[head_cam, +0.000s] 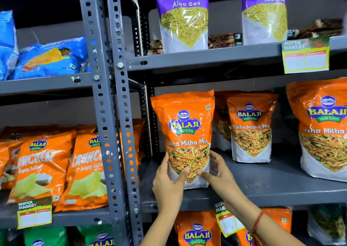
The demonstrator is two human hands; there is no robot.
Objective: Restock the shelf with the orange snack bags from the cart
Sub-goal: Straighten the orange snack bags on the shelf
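An orange Tikha Mitha Mix bag [185, 127] stands upright near the front left of the grey middle shelf [272, 185]. My left hand [169, 182] grips its lower left side, thumb across the front. My right hand [218, 174] holds its lower right corner. Two more orange bags of the same kind stand on this shelf: one further back [251, 127] with another partly hidden behind it, and a large one at the right edge [324, 129]. The cart is out of view.
Purple Aloo Sev bags [185, 18] stand on the shelf above. The left rack holds orange Crunchem bags [43, 163] and blue bags [50, 56]. A grey perforated upright [120, 114] divides the racks. Price tags [306, 56] hang on shelf edges. More orange bags [197, 230] sit below.
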